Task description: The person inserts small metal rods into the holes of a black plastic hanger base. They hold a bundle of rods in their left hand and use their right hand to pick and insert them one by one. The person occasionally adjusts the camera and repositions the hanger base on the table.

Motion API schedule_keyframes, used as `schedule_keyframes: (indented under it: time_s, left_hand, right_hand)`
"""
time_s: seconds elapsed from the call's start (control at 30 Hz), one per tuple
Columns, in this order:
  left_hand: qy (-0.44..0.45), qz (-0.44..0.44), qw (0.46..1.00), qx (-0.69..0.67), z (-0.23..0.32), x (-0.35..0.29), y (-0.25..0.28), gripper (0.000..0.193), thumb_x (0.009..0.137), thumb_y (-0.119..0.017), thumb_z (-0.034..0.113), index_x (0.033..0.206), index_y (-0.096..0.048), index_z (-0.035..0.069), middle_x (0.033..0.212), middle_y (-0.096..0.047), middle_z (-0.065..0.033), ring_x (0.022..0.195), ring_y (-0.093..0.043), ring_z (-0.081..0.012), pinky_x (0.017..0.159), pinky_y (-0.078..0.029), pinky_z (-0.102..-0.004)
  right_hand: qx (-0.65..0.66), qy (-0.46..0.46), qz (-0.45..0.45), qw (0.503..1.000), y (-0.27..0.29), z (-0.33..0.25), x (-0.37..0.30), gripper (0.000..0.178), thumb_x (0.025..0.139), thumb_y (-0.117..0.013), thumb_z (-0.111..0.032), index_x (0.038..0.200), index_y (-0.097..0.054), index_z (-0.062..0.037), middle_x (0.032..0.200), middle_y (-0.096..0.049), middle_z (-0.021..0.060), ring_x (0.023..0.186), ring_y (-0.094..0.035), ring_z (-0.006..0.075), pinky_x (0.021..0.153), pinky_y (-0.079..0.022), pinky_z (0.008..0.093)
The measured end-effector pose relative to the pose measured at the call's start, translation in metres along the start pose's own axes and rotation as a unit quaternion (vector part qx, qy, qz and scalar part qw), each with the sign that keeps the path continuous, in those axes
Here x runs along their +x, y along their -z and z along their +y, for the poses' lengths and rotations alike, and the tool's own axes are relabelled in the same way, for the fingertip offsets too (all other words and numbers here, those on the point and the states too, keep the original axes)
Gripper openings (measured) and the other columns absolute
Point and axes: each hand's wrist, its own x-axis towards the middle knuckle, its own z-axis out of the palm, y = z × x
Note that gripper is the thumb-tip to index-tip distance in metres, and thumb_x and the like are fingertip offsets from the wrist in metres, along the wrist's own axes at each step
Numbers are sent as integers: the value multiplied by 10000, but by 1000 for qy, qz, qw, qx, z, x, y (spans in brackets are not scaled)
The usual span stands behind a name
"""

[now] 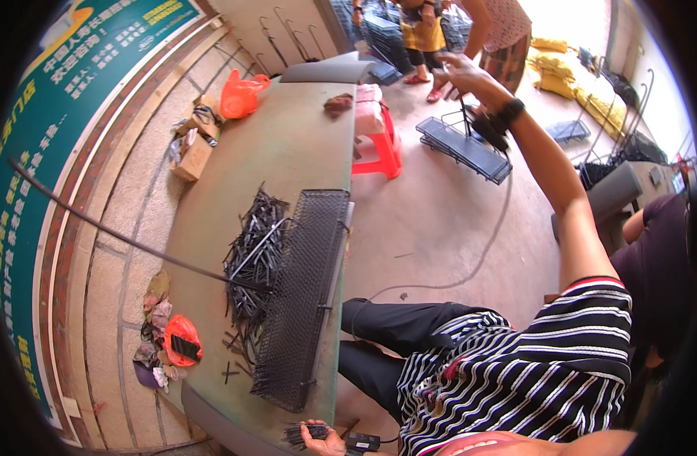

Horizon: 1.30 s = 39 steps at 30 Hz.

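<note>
At bench's (287, 144) near edge, left hand (323, 439) clenched on bundle of short black metal rods (301, 433); right hand (458, 70) raised, released; apparently mid-supply; next, rods toward black wire-mesh basket (303, 289).

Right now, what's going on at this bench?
A person in a striped shirt sits at a long green table. The left hand grips a small bundle of dark metal pins at the table's near end. The right hand is raised high, away from the table, empty as far as I can tell. A black wire mesh basket lies on the table beside a loose pile of dark rods.
</note>
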Motion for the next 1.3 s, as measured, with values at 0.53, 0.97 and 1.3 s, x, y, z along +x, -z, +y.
schedule_keyframes:
  time_s: [0.53, 0.97, 1.3]
  left_hand:
    - [186, -63, 979, -55, -1, 39, 31, 106, 807, -634, 107, 830, -604, 7, 821, -618, -80, 763, -579, -182, 650, -532, -312]
    - [171, -54, 981, -67, 2, 32, 22, 81, 767, -678, 79, 795, -608, 50, 732, -634, -65, 656, -591, -183, 636, -546, -318]
    - [169, -61, 982, -55, -9, 38, 13, 93, 775, -664, 73, 834, -605, 31, 768, -620, -63, 710, -584, -164, 641, -528, -277]
  right_hand:
    - [22, -55, -40, 997, 11, -10, -3, 566, 860, -588, -312, 1299, -401, -7, 800, -637, 97, 568, -598, 131, 482, -477, 235]
    - [-2, 147, -1, 989, 27, -20, 60, 173, 853, -578, -207, 909, -601, -44, 652, -600, 46, 520, -591, 104, 436, -473, 219]
    - [-72, 94, -299, 947, -57, -51, -81, 284, 839, -589, -148, 1057, -579, 34, 686, -641, 79, 548, -606, 99, 538, -471, 234]
